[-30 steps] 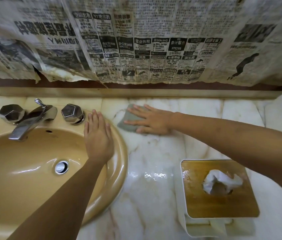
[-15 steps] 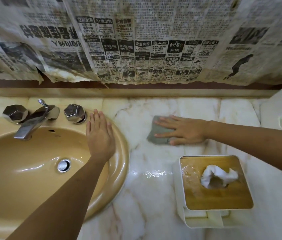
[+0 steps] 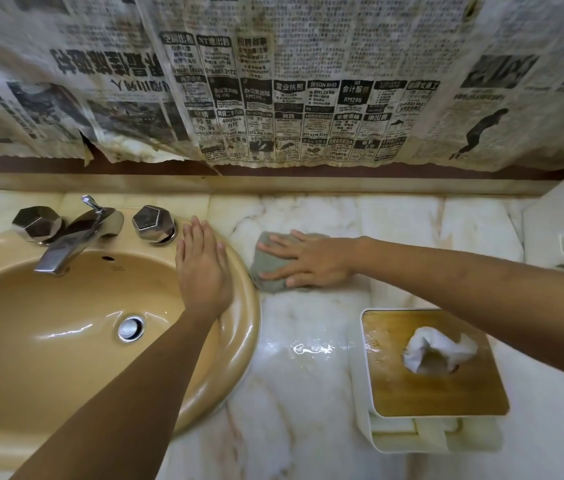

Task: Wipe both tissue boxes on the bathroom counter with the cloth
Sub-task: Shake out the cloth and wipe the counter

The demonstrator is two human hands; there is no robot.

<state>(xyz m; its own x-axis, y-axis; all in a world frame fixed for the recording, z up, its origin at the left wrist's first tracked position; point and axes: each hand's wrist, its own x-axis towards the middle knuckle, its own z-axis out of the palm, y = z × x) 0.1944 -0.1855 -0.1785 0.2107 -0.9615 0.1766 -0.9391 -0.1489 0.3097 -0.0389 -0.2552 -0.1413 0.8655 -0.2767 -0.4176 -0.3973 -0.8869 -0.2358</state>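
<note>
Grey cloth (image 3: 267,265): head view; lies flat on the marble counter (image 3: 308,393), just beside the sink rim (image 3: 244,341) and well behind the near tissue box (image 3: 394,393).
Right hand (image 3: 311,259): spread flat on the cloth with fingers straight, pressing it to the stone rather than gripping it.
Left hand (image 3: 204,268): flat with straight fingers held together, resting on the sink rim near the right tap handle (image 3: 154,223); it holds nothing.
Near tissue box: white body and wooden lid, with a tissue (image 3: 436,351) poking from the slot; apart from the cloth.
Far tissue box (image 3: 550,230): at the right edge by the back ledge, partly cut off.
Progress, as judged: the cloth touches neither box, so both look left to wipe.
Risk: water glints on the counter between sink and near box. A one-handed push could slide the light box on the slick stone. The cloth could also snag the tissue or wet it.
Edges and room: there is open marble between the cloth and both boxes. The sink rim hems the left and the ledge under the newspaper (image 3: 308,98) hems the back. The right forearm crosses above the near box.
</note>
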